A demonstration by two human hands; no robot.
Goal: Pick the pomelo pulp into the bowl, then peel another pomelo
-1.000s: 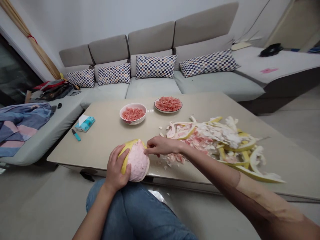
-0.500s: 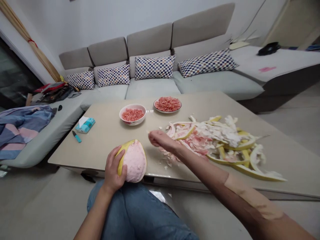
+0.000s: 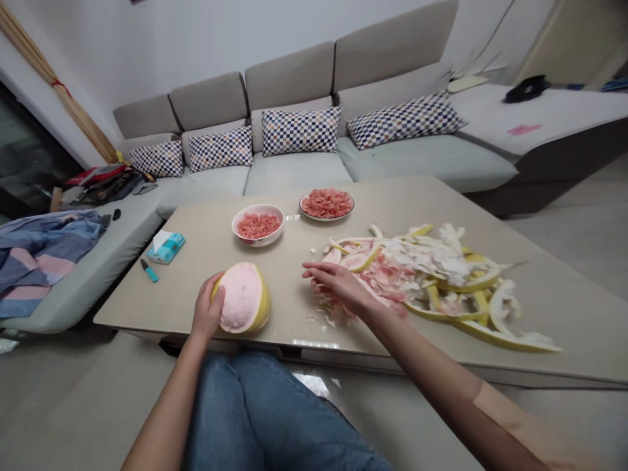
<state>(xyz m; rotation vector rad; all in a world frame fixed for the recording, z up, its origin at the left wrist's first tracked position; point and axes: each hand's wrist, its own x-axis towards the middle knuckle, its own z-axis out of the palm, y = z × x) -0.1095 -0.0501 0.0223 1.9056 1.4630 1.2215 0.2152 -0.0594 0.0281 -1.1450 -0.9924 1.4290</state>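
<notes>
My left hand (image 3: 210, 306) grips a partly peeled pomelo (image 3: 240, 297) by its left side, close to the front edge of the table. Pale pink pith faces up and to the left, and yellow rind covers the right side. My right hand (image 3: 338, 282) is open, fingers stretched leftward, holding nothing that I can see. It hovers at the left end of a heap of pomelo peel (image 3: 426, 261), where yellow rind strips, white pith and pink membrane scraps lie together. A bowl of pink pulp (image 3: 258, 226) and a plate of pink pulp (image 3: 326, 204) stand farther back.
On the table's left lie a blue tissue pack (image 3: 167, 248) and a small knife with a teal handle (image 3: 150, 270). Behind the table (image 3: 196, 288) runs a grey sofa (image 3: 294, 171) with checked cushions (image 3: 301, 131). A thin pointed tip sticks out right of the peel heap.
My left hand has moved the pomelo slightly up and left and turned it, so the rind now shows on its right. My right hand has gone from closed to open and shifted right.
</notes>
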